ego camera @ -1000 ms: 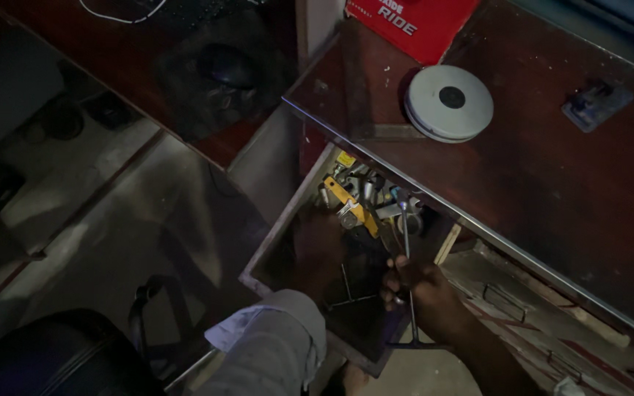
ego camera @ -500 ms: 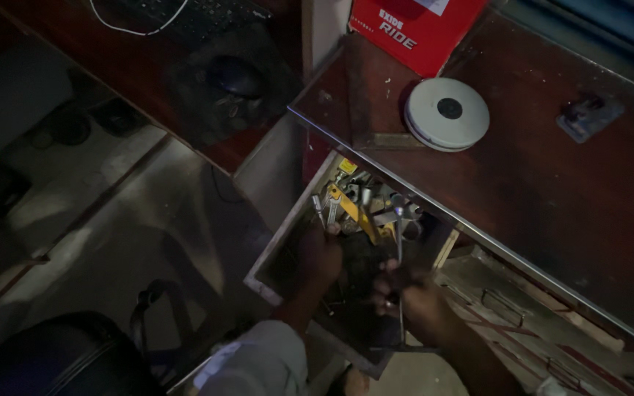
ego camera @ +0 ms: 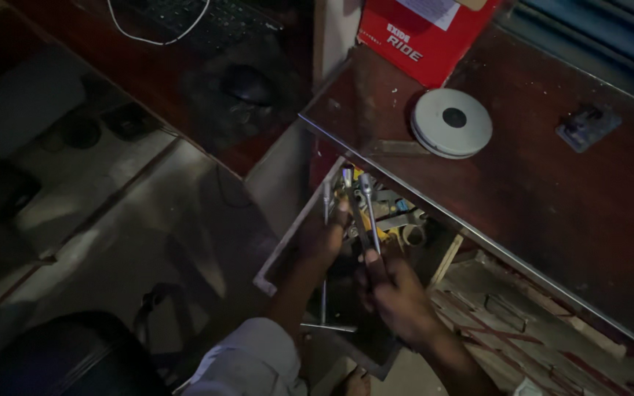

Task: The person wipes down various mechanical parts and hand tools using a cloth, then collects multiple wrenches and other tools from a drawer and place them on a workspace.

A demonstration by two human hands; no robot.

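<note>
Your open drawer point(ego camera: 288, 246) holds jumbled metal tools point(ego camera: 387, 213); your left hand point(ego camera: 322, 235) and right hand point(ego camera: 394, 290) each grip 1 long T-handled wrench point(ego camera: 370, 209), fingers clamped

- open drawer point(ego camera: 282, 253) under the dark wooden desk point(ego camera: 552, 213), full of jumbled metal tools point(ego camera: 394, 213).
- left hand point(ego camera: 322, 236) inside the drawer, fingers around a long t-handle wrench point(ego camera: 324, 279); its cross bar lies near the drawer's front edge.
- right hand point(ego camera: 394, 287) grips a slim metal rod tool point(ego camera: 369, 213), tip pointing up toward the desk edge.
- on the desk: round white disc point(ego camera: 451, 122) with a dark centre, red box point(ego camera: 420, 33) just behind it, small grey block point(ego camera: 587, 126) well apart.
- lighting dim; drawer contents hard to tell apart.
</note>
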